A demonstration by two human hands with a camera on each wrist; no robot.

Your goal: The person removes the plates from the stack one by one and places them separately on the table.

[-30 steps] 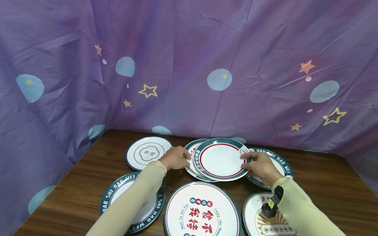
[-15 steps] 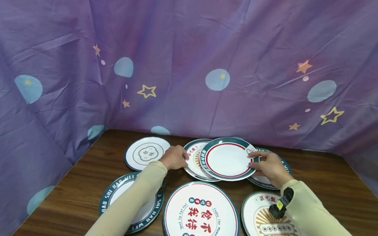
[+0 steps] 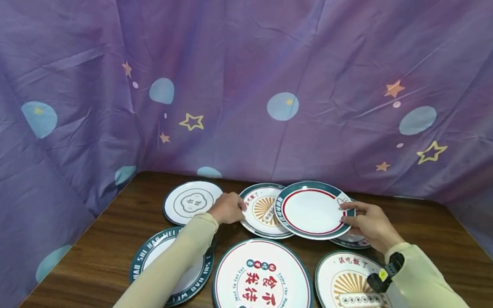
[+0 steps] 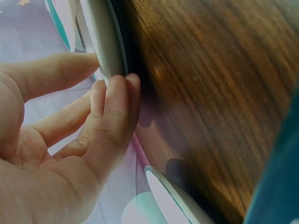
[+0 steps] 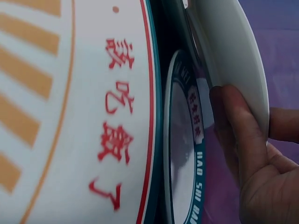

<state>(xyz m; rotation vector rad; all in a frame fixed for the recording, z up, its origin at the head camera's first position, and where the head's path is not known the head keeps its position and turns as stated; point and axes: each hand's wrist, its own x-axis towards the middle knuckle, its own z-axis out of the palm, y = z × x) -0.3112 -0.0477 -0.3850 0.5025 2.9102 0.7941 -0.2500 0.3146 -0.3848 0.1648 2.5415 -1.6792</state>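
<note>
My right hand (image 3: 370, 223) pinches the right rim of a white plate (image 3: 311, 208) with a teal border and red ring. That plate is up off the table, as its pale underside (image 5: 238, 51) in the right wrist view shows. It overlaps a sunburst plate (image 3: 264, 207) at the back middle and hides most of a teal-rimmed plate (image 3: 354, 241) at the back right. My left hand (image 3: 227, 208) holds the left edge of the sunburst plate. In the left wrist view, the left thumb (image 4: 70, 70) and fingers (image 4: 119, 100) lie on opposite faces of its rim.
Left of my left hand lies a dark-rimmed white plate (image 3: 189, 200). Along the front are a teal-lettered plate (image 3: 191, 288), a plate with red characters (image 3: 232, 267) and another sunburst plate (image 3: 328, 274). They lie on a wooden table (image 3: 93, 253) before a purple curtain (image 3: 234, 77).
My right hand has moved to the right with the teal-bordered plate, uncovering more of the back sunburst plate and covering more of the back right plate. My left hand stays at the sunburst plate's edge.
</note>
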